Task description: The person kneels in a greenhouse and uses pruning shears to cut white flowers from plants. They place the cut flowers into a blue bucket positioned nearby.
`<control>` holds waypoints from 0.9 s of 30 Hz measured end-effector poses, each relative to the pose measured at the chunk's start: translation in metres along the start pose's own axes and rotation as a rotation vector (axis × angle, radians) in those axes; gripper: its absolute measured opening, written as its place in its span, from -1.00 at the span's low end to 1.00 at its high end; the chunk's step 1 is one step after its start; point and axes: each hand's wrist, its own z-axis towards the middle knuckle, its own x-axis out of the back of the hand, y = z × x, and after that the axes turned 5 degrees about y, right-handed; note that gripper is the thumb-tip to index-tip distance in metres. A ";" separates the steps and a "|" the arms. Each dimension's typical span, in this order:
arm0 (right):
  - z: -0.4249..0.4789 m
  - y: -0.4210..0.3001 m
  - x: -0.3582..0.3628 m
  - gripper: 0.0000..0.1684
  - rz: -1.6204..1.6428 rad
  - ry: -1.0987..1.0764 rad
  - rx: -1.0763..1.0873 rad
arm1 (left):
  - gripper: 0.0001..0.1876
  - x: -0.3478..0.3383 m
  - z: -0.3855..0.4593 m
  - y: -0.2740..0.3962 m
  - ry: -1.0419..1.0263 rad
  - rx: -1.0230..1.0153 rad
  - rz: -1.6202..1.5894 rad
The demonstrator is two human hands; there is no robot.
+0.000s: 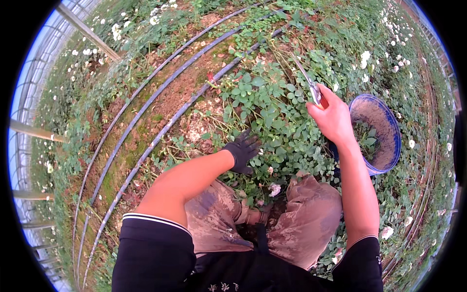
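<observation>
Low rose bushes (pixel 273 109) with green leaves spread in front of my knees. Wearing a dark work glove, my left hand (pixel 243 151) lies with spread fingers on the foliage and grips nothing that I can see. My bare right hand (pixel 332 116) is closed around the handle of a bladed cutting tool (pixel 310 82), whose long metal blade points up and to the left over the leaves. Just right of that hand stands a blue bucket (pixel 393 146) with a soil-stained inside and some cut greenery (pixel 366 140) in it. A pale pink rose (pixel 274 189) blooms between my knees.
Several dark irrigation pipes (pixel 175 118) curve over bare reddish soil (pixel 164 98) on the left. More rose plants with white blooms (pixel 365 58) grow on both sides. Wooden posts (pixel 89 34) and the greenhouse frame (pixel 31 87) stand at the far left.
</observation>
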 end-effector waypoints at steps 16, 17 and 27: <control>0.008 0.108 -0.068 -0.42 0.847 0.046 -0.575 | -0.41 0.116 0.049 -0.046 0.560 0.763 -0.666; 0.008 0.107 -0.067 -0.42 0.869 0.055 -0.579 | -0.39 0.125 0.063 -0.060 0.456 0.778 -0.761; 0.001 0.101 -0.060 -0.38 0.732 0.079 -0.476 | -0.33 0.075 0.141 -0.042 0.509 0.305 -0.394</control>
